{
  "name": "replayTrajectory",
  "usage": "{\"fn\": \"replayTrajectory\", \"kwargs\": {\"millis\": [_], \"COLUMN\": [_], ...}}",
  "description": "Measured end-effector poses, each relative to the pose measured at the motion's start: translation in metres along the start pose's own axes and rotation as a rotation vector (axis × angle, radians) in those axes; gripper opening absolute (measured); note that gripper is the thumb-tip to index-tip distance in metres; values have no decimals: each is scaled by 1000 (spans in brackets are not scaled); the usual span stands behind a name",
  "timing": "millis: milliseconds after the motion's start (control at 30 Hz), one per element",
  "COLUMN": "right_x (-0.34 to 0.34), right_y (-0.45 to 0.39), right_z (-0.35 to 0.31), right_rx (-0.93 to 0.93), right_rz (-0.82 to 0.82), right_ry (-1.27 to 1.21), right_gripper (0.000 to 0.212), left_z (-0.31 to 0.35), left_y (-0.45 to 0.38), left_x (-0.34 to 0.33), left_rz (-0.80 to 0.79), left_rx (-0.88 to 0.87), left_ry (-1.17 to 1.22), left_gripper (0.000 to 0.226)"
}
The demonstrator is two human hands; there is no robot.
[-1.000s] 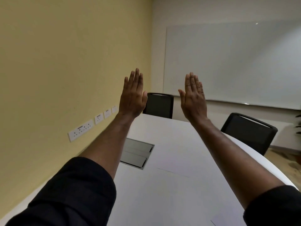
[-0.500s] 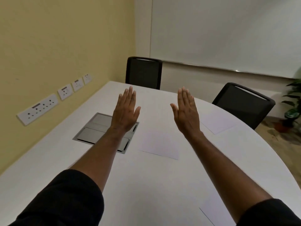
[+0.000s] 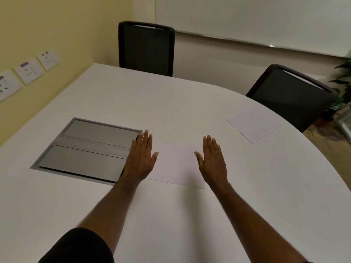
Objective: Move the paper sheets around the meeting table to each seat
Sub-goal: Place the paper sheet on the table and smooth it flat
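Left hand (image 3: 141, 160) and right hand (image 3: 212, 161) flat, fingers spread, empty, flanking blank paper sheet (image 3: 175, 166); no legible writing.

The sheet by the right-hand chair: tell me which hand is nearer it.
Right. The right hand lies just left of that sheet; the left hand is farther left, beside the floor box.

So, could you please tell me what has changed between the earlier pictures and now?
Both hands came down from raised in front of the wall: the left hand and right hand now flank the middle sheet, open, grasping nothing. The view tilted down too. The sheet, far sheet and chairs look unmoved on the table.
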State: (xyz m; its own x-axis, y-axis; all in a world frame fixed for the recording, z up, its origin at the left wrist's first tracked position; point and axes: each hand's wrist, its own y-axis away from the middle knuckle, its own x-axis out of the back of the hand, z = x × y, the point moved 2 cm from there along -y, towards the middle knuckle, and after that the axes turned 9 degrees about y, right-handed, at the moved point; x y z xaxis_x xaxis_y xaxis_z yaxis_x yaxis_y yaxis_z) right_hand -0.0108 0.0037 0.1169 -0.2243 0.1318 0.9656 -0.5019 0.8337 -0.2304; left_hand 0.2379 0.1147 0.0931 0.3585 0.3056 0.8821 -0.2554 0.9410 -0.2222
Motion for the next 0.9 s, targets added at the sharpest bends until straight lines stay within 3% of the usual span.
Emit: {"fn": "replayTrajectory", "kwargs": {"millis": [200, 333, 533, 733, 833, 900], "right_x": [-83, -121, -159, -152, -130, -110], "right_y": [-21, -31, -37, -36, -37, -32], "right_z": [28, 42, 59, 51, 35, 23], "right_rx": [-19, -10, -5, 39, -34, -244], "right_rz": [-199, -281, -370, -320, -283, -228], "right_ry": [31, 2, 50, -20, -195, -476], "right_gripper": [63, 65, 77, 74, 83, 90], "left_z": [-31, -46, -55, -54, -54, -54], "left_y": [-7, 6, 21, 20, 19, 19], "left_x": [-92, -132, -154, -154, -154, -153], "left_rz": [-120, -112, -133, -127, -124, -129], "left_rx": [71, 146, 161, 168, 163, 169], "left_ry": [23, 80, -52, -58, -60, -66], "left_gripper": [79, 85, 81, 80, 81, 83]}}
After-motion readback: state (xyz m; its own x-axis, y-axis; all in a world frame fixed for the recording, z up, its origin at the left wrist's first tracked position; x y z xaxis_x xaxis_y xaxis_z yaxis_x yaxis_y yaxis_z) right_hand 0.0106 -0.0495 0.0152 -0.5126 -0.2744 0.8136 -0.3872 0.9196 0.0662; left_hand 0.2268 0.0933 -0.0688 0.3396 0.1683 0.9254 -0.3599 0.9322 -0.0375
